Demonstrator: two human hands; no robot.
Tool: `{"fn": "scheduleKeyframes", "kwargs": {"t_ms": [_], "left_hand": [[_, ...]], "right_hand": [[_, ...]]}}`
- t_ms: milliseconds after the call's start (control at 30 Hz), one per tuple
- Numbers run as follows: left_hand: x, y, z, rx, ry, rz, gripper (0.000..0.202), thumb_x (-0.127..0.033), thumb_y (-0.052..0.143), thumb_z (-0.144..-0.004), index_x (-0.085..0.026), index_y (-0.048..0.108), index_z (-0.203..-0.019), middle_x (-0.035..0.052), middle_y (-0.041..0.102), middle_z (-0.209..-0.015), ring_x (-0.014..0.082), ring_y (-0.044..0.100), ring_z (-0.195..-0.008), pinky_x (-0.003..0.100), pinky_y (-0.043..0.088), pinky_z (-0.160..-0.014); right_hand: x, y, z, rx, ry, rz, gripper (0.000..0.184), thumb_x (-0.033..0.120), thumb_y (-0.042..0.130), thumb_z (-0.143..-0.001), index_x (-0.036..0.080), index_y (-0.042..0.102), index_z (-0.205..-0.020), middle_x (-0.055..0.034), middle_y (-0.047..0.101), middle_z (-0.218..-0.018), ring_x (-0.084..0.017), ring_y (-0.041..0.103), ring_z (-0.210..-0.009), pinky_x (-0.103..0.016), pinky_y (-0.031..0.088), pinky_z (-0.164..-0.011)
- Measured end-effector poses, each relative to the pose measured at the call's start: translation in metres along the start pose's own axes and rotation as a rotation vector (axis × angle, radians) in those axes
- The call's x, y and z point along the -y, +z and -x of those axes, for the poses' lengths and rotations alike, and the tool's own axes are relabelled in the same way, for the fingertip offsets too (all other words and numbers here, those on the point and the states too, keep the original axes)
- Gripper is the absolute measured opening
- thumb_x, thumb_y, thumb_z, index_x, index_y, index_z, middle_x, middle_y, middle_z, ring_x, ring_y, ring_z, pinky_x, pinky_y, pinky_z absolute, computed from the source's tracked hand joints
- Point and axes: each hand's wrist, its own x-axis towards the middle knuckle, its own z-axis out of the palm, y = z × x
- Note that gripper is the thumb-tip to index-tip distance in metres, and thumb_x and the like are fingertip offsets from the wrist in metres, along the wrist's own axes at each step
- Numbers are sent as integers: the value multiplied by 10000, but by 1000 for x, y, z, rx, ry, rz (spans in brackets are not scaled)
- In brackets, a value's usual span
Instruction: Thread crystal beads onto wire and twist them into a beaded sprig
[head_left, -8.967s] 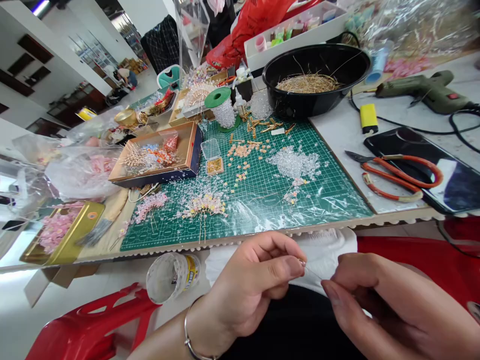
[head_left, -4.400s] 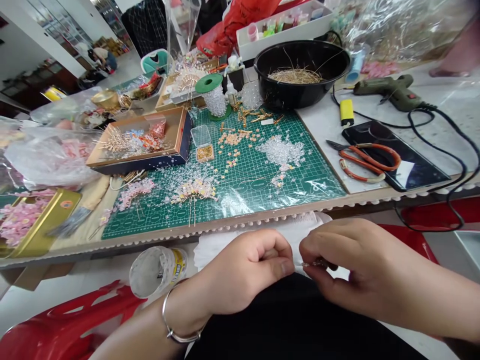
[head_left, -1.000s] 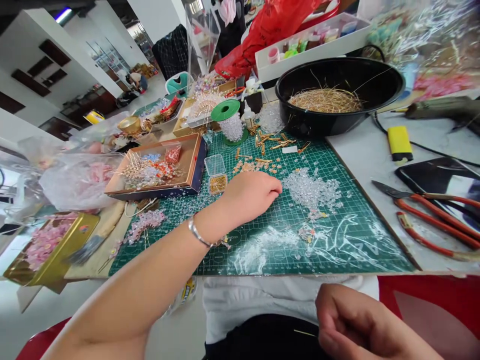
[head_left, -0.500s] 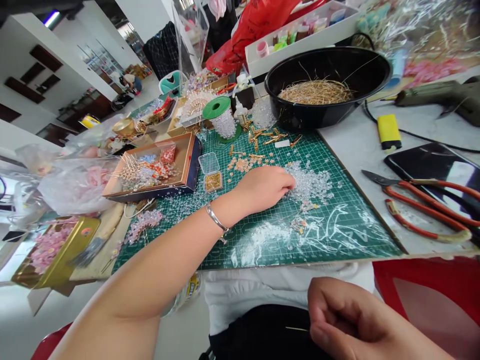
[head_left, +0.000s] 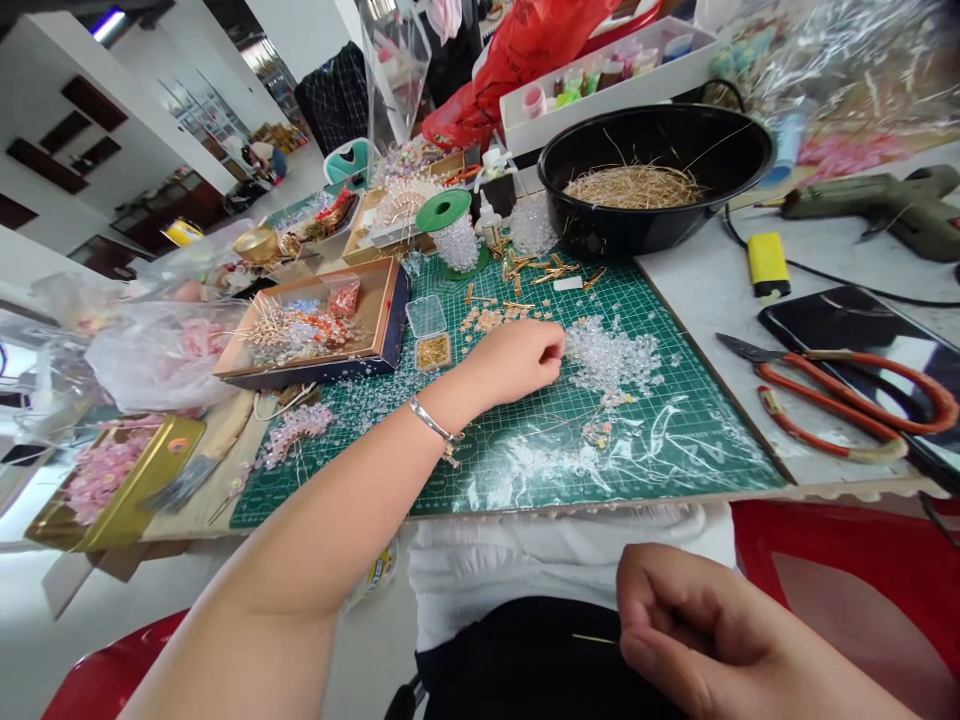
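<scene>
My left hand (head_left: 516, 364) rests on the green cutting mat (head_left: 705, 440), its curled fingertips just left of a heap of clear faceted beads (head_left: 611, 358). Whether the fingers pinch a bead is hidden. A silver bangle (head_left: 433, 422) circles that wrist. Gold tube pieces (head_left: 534, 268) lie beyond the hand. Low in my lap, my right hand (head_left: 694, 630) is curled around a thin wire (head_left: 594, 638), whose tip pokes out to the left. A beaded hairpin piece (head_left: 598, 432) lies on the mat to the right of my left forearm.
A black basin of straw (head_left: 634, 186) stands behind the mat. To the right lie orange-handled pliers (head_left: 840, 395), a phone (head_left: 862, 335) and a glue gun (head_left: 874, 210). To the left are a beaded ornament box (head_left: 311, 322) and a gold tin of pink flowers (head_left: 112, 470).
My left hand has left my lap, reached across the mat to the bead heap, and drawn slightly back from it. My right hand has dropped lower, still holding the wire.
</scene>
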Motion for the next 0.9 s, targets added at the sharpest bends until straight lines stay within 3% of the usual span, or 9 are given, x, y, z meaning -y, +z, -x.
{"fn": "scheduleKeyframes", "kwargs": {"t_ms": [67, 167, 267, 367, 533, 667, 900], "left_hand": [[3, -9, 10, -64, -70, 88, 90, -147, 527, -875, -180, 537, -792, 28, 613, -781, 138, 578, -676, 317, 465, -616], [-7, -22, 39, -166, -137, 265, 60, -203, 491, -925, -198, 461, -874, 44, 624, -864, 116, 624, -698, 266, 516, -572], [-37, -22, 78, -267, -192, 742, 123, -197, 595, -862, -211, 472, -863, 28, 627, -892, 115, 635, -755, 220, 544, -550], [-74, -5, 115, -225, -301, 1183, 204, -188, 659, -830, -223, 599, -1021, 6, 650, -872, 110, 641, -705, 200, 558, -517], [-108, 32, 146, -125, -522, 1717, 136, -225, 779, -792, -146, 679, -840, 32, 694, -805, 97, 672, -629, 140, 523, -478], [-114, 42, 151, -170, -543, 1879, 162, -182, 838, -737, -149, 701, -816, 26, 705, -798, 109, 691, -640, 126, 532, -456], [-119, 44, 152, -176, -542, 1911, 121, -137, 848, -718, -125, 741, -775, 20, 674, -731, 84, 653, -582, 119, 540, -427]], "right_hand": [[-4, -1, 3, -56, -15, -32, 476, 605, 655, -801, 230, 408, -645, 51, 432, -568, -111, 360, -540, -226, 311, -501], [-11, -7, 5, -27, -78, -44, 452, 607, 610, -865, 230, 450, -676, 54, 422, -594, -114, 362, -555, -216, 333, -510], [-15, -13, 7, -59, -146, -16, 420, 591, 564, -921, 236, 495, -709, 39, 466, -631, -123, 410, -575, -200, 391, -522], [-16, -12, 11, -173, -205, 4, 405, 582, 569, -927, 245, 521, -708, 36, 472, -608, -124, 416, -543, -190, 406, -478], [-11, -2, 12, -308, -361, 61, 357, 523, 598, -932, 257, 544, -699, 40, 493, -549, -113, 436, -474, -174, 412, -417], [-3, 3, 13, -367, -458, 131, 383, 495, 593, -936, 254, 530, -646, 43, 491, -488, -104, 438, -410, -167, 399, -363], [9, 11, 20, -521, -534, 174, 370, 438, 607, -902, 251, 533, -591, 62, 445, -437, -87, 406, -349, -143, 365, -301]]}}
